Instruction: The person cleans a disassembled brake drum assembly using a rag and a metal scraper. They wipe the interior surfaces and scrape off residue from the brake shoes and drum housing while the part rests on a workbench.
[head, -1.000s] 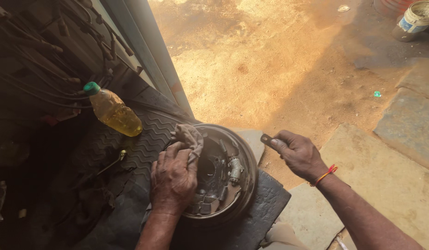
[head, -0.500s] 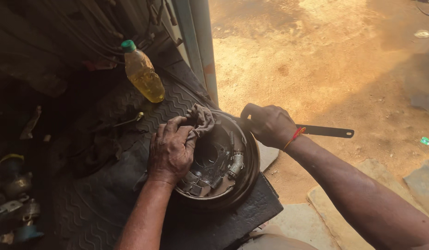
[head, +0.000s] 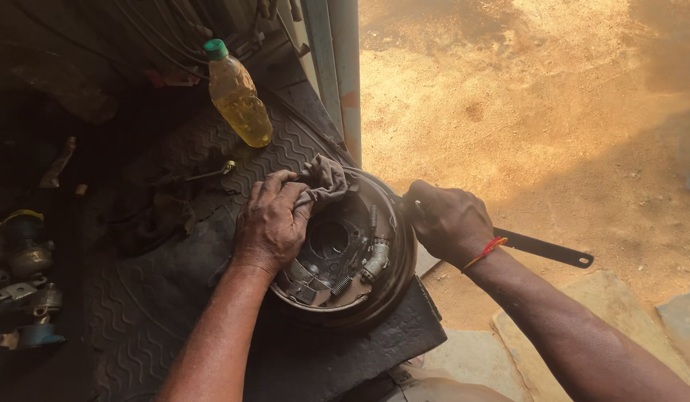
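A round brake drum plate (head: pixel 393 286) with springs and shoes lies on a black ribbed rubber mat (head: pixel 166 313). My left hand (head: pixel 270 223) rests on its left rim and grips a dirty grey rag (head: pixel 326 182) pressed against the plate's upper edge. At the plate's right edge, my right hand (head: pixel 449 219) is closed around a dark flat metal tool (head: pixel 549 249), whose handle sticks out to the right past my wrist. A red thread band circles that wrist.
A plastic bottle of yellow oil (head: pixel 237 93) with a green cap stands on the mat behind the plate. Metal parts (head: pixel 25 275) lie at the far left. A grey door post (head: pixel 337 67) rises behind; sandy ground (head: pixel 531 112) spreads to the right.
My right hand has moved left with the tool, from out over the ground to the plate's right edge. The view has shifted, and my left hand stays on the rag.
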